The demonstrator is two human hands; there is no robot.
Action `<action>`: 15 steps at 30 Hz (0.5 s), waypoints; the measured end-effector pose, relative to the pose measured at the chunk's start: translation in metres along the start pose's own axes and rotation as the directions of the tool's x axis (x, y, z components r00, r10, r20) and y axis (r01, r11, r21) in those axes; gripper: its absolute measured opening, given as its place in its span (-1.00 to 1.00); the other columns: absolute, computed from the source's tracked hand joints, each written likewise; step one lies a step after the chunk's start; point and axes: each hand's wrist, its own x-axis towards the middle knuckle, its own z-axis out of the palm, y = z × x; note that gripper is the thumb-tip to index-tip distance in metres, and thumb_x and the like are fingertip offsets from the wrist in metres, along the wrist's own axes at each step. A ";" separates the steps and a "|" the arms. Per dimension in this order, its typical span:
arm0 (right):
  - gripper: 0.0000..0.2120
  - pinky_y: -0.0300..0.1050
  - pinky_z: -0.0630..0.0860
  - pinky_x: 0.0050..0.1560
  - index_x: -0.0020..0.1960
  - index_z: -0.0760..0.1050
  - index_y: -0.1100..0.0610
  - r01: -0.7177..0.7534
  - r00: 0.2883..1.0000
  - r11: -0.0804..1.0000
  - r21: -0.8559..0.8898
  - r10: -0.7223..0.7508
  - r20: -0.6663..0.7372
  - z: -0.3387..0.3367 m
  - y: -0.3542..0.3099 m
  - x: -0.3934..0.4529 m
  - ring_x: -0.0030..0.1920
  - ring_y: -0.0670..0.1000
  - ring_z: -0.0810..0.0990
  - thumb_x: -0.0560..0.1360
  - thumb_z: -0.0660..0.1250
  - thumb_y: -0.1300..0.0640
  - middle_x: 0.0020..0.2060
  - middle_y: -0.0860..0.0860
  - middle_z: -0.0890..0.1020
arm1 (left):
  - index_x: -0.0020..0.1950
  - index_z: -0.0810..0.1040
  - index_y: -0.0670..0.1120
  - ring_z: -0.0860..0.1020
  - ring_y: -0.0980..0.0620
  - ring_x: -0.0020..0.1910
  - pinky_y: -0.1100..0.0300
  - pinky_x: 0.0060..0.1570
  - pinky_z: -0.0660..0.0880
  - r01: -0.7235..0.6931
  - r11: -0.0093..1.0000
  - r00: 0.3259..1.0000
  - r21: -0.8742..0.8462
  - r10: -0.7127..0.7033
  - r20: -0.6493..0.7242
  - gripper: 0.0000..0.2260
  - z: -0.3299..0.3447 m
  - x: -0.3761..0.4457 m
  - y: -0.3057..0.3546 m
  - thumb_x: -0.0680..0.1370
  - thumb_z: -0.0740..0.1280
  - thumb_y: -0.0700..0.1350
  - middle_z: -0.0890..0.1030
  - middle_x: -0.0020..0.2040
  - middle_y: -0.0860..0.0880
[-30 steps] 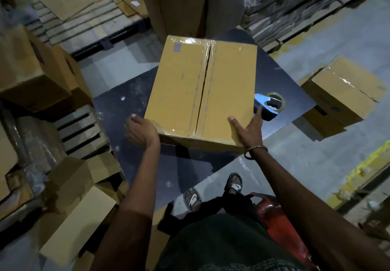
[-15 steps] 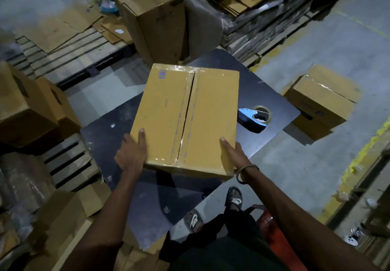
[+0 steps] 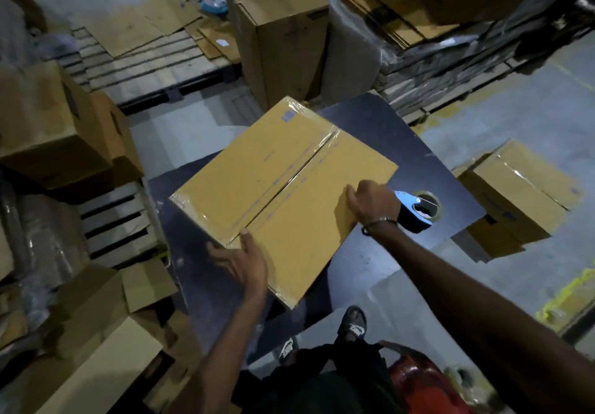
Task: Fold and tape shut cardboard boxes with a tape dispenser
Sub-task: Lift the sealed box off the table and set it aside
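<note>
Cardboard box (image 3: 283,194) sits in the middle of the frame on the dark desk (image 3: 363,259), turned at an angle so one corner points toward the person, and both hands hold it.

Nearest, at the bottom of the frame, are the person's sandalled feet (image 3: 352,321) and a red object (image 3: 425,384) whose nature cannot be told. Just above them, the left hand (image 3: 244,262) cups the near edge of the box where the centre seam ends, thumb on top and fingers wrapped down the side. The right hand (image 3: 370,202), with a bracelet at the wrist, curls over the right edge. Gripping two adjoining edges like this probably lets the person swivel or lift the box rather than press it down.

The top flaps meet along a seam that runs from lower left to upper right, and glossy tape shines along it and at the corners, so this face looks sealed already.

Just beyond the right hand, the blue tape dispenser (image 3: 418,210) lies on the desk beside the box, within easy reach but untouched; neither hand is free for it now.

Right of the desk, a taped box (image 3: 518,194) lies on the floor, likely set aside as finished. Farther up the frame stand a tall carton (image 3: 280,36), wooden pallets (image 3: 141,68) with flattened cardboard, and stacked sheets at the upper right.
</note>
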 end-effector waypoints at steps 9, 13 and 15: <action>-0.21 0.29 0.25 0.44 0.54 0.29 0.08 -0.042 0.957 0.994 0.103 0.011 0.289 -0.004 -0.033 0.124 0.48 0.27 0.37 0.50 0.36 -0.37 0.49 0.17 0.41 | 0.62 0.13 -0.21 0.48 -0.38 0.35 -0.24 0.30 0.49 -0.057 0.998 0.998 -0.031 0.058 0.038 -0.35 -0.005 0.012 -0.008 0.72 0.19 0.19 0.40 0.47 -0.39; -0.19 0.23 0.25 0.42 0.51 0.33 0.08 0.006 0.975 0.991 0.136 -0.036 0.219 -0.021 -0.058 0.133 0.44 0.25 0.39 0.46 0.40 -0.39 0.43 0.17 0.44 | 0.62 0.19 -0.11 0.54 -0.34 0.31 -0.05 0.21 0.48 -0.045 0.999 0.999 0.010 0.045 0.001 -0.48 -0.010 0.036 0.027 0.75 0.18 0.11 0.49 0.45 -0.27; -0.21 0.20 0.28 0.38 0.50 0.35 0.07 0.036 0.992 0.987 0.158 -0.054 0.113 -0.047 -0.070 0.141 0.43 0.22 0.39 0.47 0.37 -0.40 0.41 0.15 0.45 | 0.66 0.15 -0.07 0.54 -0.32 0.35 -0.15 0.31 0.51 -0.097 0.995 0.995 0.027 0.096 0.021 -0.45 -0.012 0.050 0.045 0.74 0.18 0.14 0.50 0.46 -0.24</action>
